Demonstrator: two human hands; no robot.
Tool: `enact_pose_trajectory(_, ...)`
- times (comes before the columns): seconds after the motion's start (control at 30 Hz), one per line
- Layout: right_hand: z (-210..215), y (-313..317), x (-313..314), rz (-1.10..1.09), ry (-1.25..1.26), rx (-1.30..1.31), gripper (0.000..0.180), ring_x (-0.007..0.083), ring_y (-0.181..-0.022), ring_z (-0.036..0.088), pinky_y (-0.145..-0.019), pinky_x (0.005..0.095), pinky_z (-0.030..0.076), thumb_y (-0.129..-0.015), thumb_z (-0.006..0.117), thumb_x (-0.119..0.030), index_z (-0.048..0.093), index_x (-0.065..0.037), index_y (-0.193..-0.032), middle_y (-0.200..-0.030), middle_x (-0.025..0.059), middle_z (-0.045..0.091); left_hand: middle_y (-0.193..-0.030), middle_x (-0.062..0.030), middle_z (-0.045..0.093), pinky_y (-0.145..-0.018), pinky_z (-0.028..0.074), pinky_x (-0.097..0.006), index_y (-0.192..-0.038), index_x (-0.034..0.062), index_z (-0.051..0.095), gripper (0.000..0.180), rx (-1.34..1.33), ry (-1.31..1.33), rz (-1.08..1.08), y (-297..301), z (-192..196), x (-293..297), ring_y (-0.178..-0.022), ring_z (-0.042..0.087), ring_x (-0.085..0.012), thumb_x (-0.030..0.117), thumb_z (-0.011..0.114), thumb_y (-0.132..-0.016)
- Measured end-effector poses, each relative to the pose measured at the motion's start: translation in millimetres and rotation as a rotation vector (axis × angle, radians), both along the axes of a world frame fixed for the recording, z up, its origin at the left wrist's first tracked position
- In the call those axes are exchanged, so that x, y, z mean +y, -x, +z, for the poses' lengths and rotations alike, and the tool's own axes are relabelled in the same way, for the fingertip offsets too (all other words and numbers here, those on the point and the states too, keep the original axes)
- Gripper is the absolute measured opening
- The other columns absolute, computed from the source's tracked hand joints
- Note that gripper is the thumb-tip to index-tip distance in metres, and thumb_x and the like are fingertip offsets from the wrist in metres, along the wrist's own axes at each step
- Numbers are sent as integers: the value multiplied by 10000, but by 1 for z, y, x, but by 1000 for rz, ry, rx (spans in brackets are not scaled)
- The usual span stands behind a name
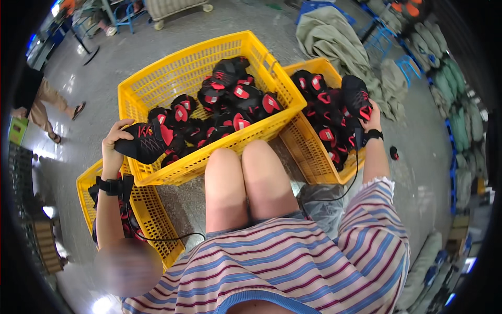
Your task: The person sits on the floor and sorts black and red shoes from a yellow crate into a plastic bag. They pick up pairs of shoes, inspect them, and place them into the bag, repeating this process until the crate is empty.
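My left hand (112, 142) grips a black shoe with red trim (146, 141) over the near left corner of the large yellow basket (172, 73), which holds several black and red shoes (230, 99). My right hand (372, 119) holds another black and red shoe (356, 97) above a second yellow basket (308, 152) on the right, also full of such shoes. Each wrist wears a black band with a cable. My bare knees (246, 178) sit between the two baskets.
A third yellow basket (151, 220) lies low at my left. Grey-green cloth bundles (340, 42) are heaped behind the right basket, and stacked sacks (449, 83) line the right side. Another person's legs (47, 104) stand at far left on the grey floor.
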State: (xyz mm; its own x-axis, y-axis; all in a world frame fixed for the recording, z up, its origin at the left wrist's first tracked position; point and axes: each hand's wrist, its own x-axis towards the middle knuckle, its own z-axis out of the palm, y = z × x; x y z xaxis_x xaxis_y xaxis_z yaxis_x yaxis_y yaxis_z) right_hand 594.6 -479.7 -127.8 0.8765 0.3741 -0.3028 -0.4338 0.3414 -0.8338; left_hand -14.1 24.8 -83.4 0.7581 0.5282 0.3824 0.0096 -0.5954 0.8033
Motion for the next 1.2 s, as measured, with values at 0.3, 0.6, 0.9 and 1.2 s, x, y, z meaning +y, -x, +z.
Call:
enact_pose_trajectory(0.3, 81, 165, 178, 698, -14, 7, 307, 206, -884, 665, -822, 329, 529, -826, 653, -245, 634, -47, -1059, -990, 95, 679, -1477, -177, 282, -977, 417, -460, -757, 139, 726, 300, -63, -439, -187, -87, 48, -58, -1354, 273, -403, -97, 626, -601)
enact_pose_trajectory(0.6, 52, 353, 325, 1402, 154, -287, 513, 275, -1114, 562, -667, 387, 581, -991, 418, -375, 353, -61, -1392, -1377, 165, 397, -1134, -120, 620, -937, 464, -358, -1023, 25, 657, 380, 37, -643, 122, 43, 27, -36, -1093, 572, -329, -65, 623, -655)
enact_pose_trajectory(0.9, -12, 224, 292, 1246, 475, -265, 351, 197, -930, 618, -696, 318, 522, -942, 539, -235, 496, -66, -1247, -1105, 76, 572, -1478, -77, 291, -1051, 373, -418, -979, 147, 680, 266, 854, -611, 1354, 350, -121, -116, -1355, 273, -360, 10, 570, -780)
enact_pose_trajectory(1.2, -16, 148, 268, 1212, 647, -303, 312, 160, -869, 623, -694, 297, 510, -929, 556, -231, 523, -82, -1200, -1038, 52, 615, -1512, -151, 180, -1025, 397, -445, -1089, 173, 674, 320, 1356, -25, 994, 373, -171, -261, -1401, 116, -404, 191, 674, -769)
